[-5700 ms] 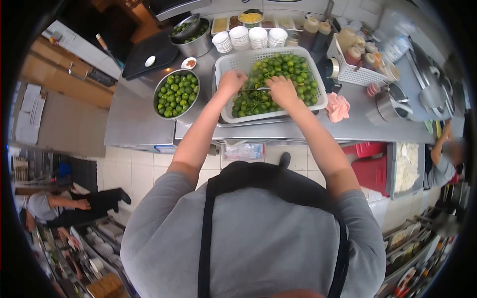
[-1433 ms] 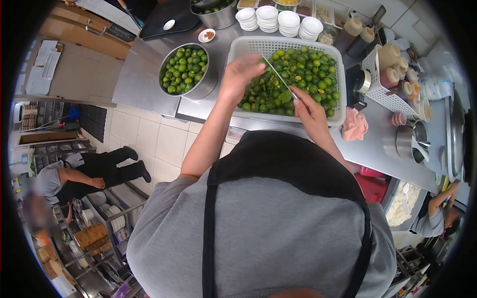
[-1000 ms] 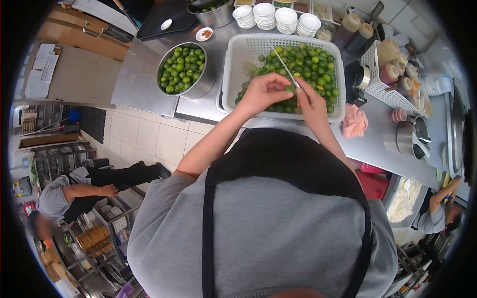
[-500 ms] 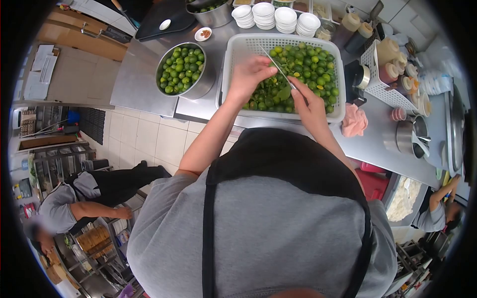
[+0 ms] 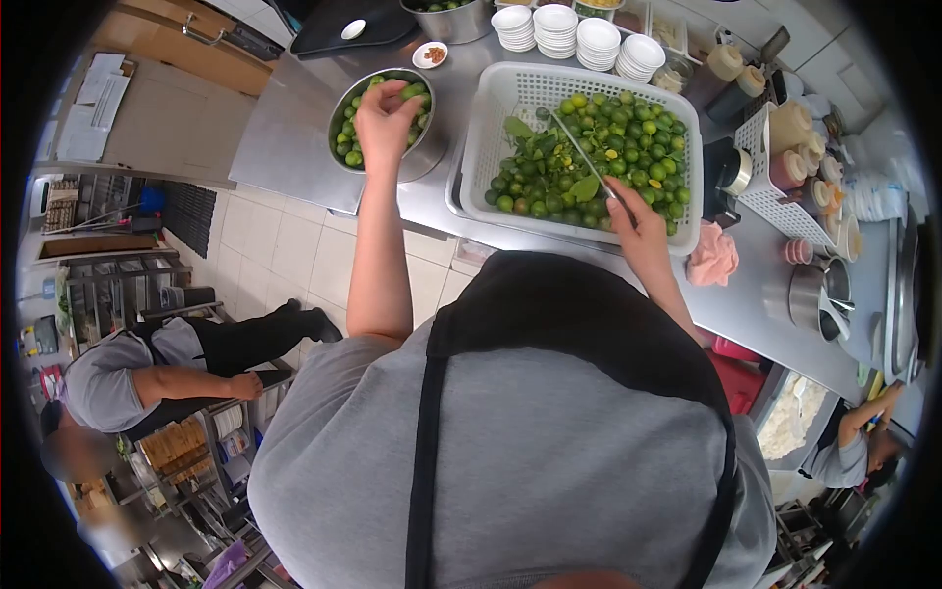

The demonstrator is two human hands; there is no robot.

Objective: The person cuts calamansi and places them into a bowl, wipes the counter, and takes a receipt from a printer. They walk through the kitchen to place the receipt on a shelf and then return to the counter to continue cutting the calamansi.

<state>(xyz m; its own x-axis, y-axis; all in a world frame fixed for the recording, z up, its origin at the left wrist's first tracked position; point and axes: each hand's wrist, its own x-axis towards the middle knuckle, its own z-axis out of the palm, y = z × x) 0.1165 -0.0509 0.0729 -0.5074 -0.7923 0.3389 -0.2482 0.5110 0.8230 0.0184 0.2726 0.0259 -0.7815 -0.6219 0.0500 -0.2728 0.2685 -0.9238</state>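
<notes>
My left hand (image 5: 385, 123) is over the metal pot (image 5: 429, 157), fingers curled, with a small green lime (image 5: 411, 91) showing at the fingertips and thumb. Several limes lie in the pot beneath it. My right hand (image 5: 638, 224) grips a knife (image 5: 581, 149) at the front right of the white plastic basket (image 5: 589, 236). Its long thin blade points away, over the fruit. Inside the basket are many small green limes (image 5: 657, 147), a few yellowish, with leafy stems (image 5: 538, 147) lying on the left side.
Stacked white dishes (image 5: 599, 44) stand behind the basket. A small dish of reddish bits (image 5: 430, 55) sits behind the pot. To the right are a pink cloth (image 5: 711, 255) and a rack of sauce bottles (image 5: 775, 177). One person (image 5: 167, 363) is at lower left, another (image 5: 854, 442) at right.
My left hand has moved left from the basket to over the pot. My right hand stays at the basket with the knife. The whole view has shifted slightly.
</notes>
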